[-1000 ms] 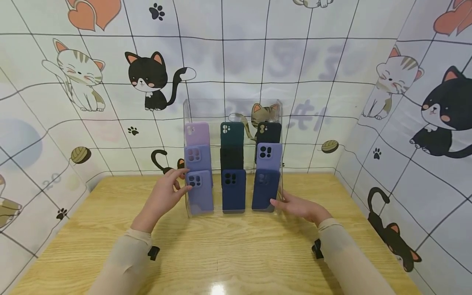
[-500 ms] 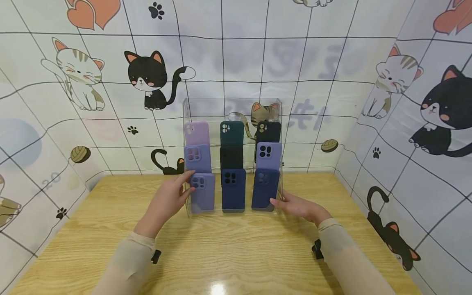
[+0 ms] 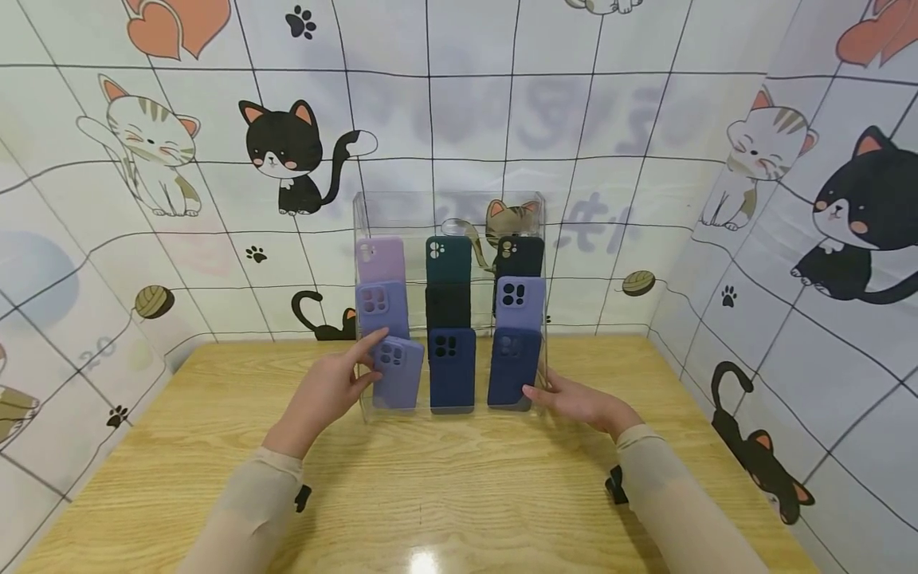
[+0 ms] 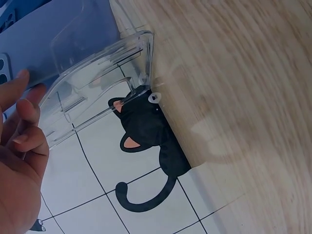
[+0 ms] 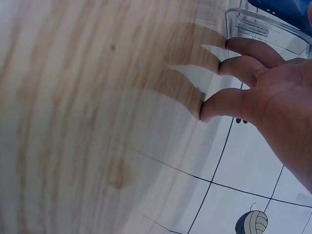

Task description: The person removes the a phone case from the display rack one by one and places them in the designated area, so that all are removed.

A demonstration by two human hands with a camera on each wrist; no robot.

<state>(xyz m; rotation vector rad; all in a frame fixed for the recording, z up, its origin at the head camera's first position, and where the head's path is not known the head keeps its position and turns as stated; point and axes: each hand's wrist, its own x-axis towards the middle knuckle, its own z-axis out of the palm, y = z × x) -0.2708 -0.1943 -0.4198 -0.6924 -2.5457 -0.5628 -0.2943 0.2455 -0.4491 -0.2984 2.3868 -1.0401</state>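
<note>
A lavender phone case (image 3: 399, 375) leans in the lower left slot of a clear display stand (image 3: 448, 209), its top tilted to the right. My left hand (image 3: 331, 395) pinches it at the upper left corner, index finger on top and thumb at the side. In the left wrist view, my left hand (image 4: 19, 170) has its fingers bent beside the stand's side wall (image 4: 105, 95). My right hand (image 3: 584, 402) holds the stand's lower right side, thumb near a navy phone case (image 3: 514, 371). In the right wrist view, my right hand (image 5: 278, 90) has fingertips down by the stand's edge.
Several other cases stand in tiers: pink-lilac (image 3: 382, 259), dark green (image 3: 448, 257), black (image 3: 519, 255), lavender (image 3: 519, 301) and navy (image 3: 452, 371). The wooden table (image 3: 430, 494) meets a cat-patterned wall covering (image 3: 473, 119) right behind the stand.
The lower left lavender case has shifted right and now leans clockwise; my left hand has moved right with it. My right hand stays at the stand's side.
</note>
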